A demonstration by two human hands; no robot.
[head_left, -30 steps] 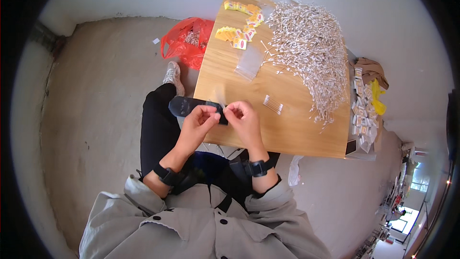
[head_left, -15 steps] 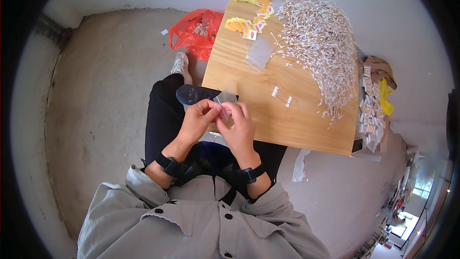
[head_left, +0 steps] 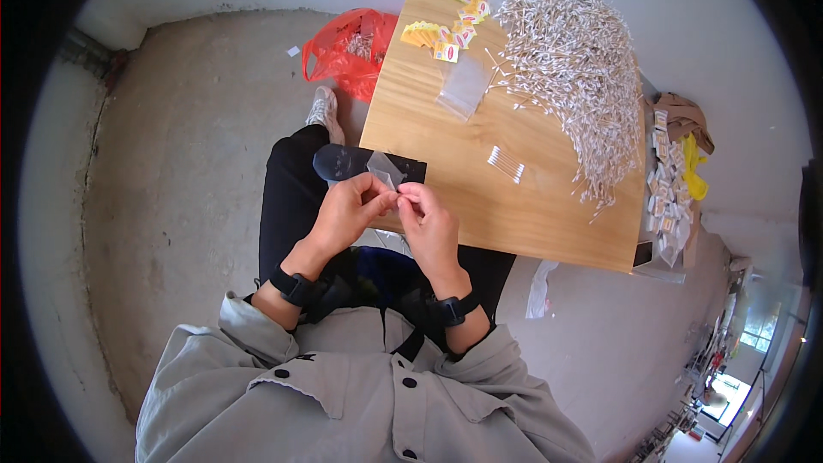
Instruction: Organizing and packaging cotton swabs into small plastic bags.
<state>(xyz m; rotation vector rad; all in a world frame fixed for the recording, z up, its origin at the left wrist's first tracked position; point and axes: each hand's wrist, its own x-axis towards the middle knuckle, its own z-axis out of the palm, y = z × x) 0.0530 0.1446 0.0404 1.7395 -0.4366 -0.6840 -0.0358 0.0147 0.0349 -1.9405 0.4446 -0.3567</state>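
In front of my body, at the table's near left edge, both hands pinch a small clear plastic bag point(head_left: 383, 168). My left hand point(head_left: 345, 213) grips it between thumb and forefinger. The fingertips of my right hand point(head_left: 430, 227) meet the left ones at the bag's lower edge. Under the bag lies a dark flat piece with a rounded end point(head_left: 343, 163). To the right of my hands, a short row of cotton swabs point(head_left: 506, 164) rests on the wooden table point(head_left: 463, 214). Beyond it spreads a large heap of loose cotton swabs point(head_left: 574, 77).
Yellow-and-white cards point(head_left: 423, 33) and flat clear bags point(head_left: 463, 90) lie on the table's far left part. A red plastic bag point(head_left: 339, 56) stands on the floor beside it. Several small packs point(head_left: 664, 197) and a yellow bag point(head_left: 693, 167) sit past the right edge.
The clear bag now stands out to the upper left of my fingertips, more spread than before. My right fingers have drawn closer to the left ones.
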